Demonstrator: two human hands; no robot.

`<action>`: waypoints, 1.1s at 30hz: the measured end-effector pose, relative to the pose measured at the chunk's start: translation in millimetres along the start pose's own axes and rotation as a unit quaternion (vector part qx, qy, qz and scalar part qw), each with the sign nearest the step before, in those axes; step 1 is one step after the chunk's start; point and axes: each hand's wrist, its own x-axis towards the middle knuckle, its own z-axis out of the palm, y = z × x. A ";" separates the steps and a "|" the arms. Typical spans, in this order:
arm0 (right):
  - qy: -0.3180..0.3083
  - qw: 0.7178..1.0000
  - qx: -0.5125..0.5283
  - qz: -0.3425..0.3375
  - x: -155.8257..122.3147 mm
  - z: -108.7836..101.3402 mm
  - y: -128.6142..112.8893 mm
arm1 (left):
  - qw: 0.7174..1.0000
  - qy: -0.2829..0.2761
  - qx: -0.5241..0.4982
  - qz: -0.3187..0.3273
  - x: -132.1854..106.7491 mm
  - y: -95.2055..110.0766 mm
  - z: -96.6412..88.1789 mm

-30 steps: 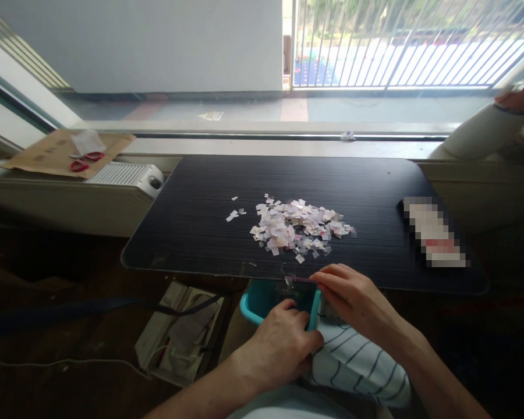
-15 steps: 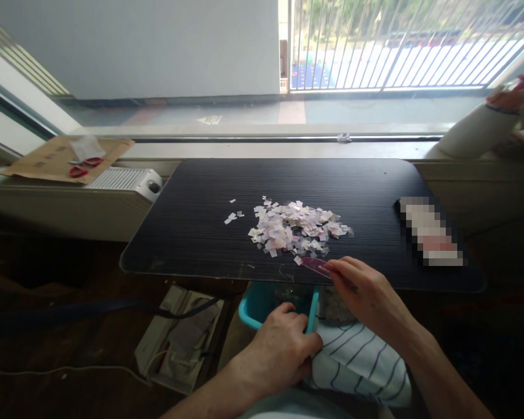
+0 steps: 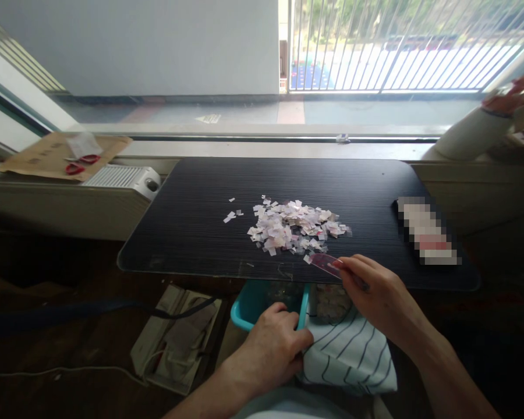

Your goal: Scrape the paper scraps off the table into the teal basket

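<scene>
My right hand (image 3: pixel 369 282) pinches a flat, translucent pink plastic strip (image 3: pixel 325 263) with a rounded end, held low over the front of the dark table (image 3: pixel 192 233). A small white paper piece (image 3: pixel 308 259) is at the strip's tip. Just behind it lies a loose heap of small pale paper and film scraps (image 3: pixel 288 224). Below the table edge, my left hand (image 3: pixel 279 337) has its fingers closed over the rim of a turquoise plastic bin (image 3: pixel 240 314). Clear material shows dimly inside the bin. Beside it, a white bag with dark stripes (image 3: pixel 349 361) touches or nearly touches my left thumb.
A phone-like object (image 3: pixel 428 233), blurred out, lies at the table's right. Red-handled scissors (image 3: pixel 81 164) rest on brown paper (image 3: pixel 39 154) at the left, near a white radiator (image 3: pixel 126 177). On the floor stands an opened box (image 3: pixel 179 343) with cables. A white vase (image 3: pixel 471 131) stands right.
My right hand has shifted a little to the right with the pink strip, and the paper piece at its tip moved the same way. The bin and striped bag sit slightly further left.
</scene>
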 end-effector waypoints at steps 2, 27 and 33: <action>-0.015 1.000 0.004 0.001 -2.0 0.0 -1.1 | 1.000 0.001 0.001 -0.003 -0.4 0.2 -0.4; -0.014 0.996 0.037 0.082 2.8 -3.5 13.8 | 0.999 0.036 -0.007 -0.006 -2.6 -4.7 3.0; -0.002 0.994 0.046 0.100 3.2 -0.7 18.5 | 0.999 0.038 -0.015 -0.005 -2.3 -5.1 0.9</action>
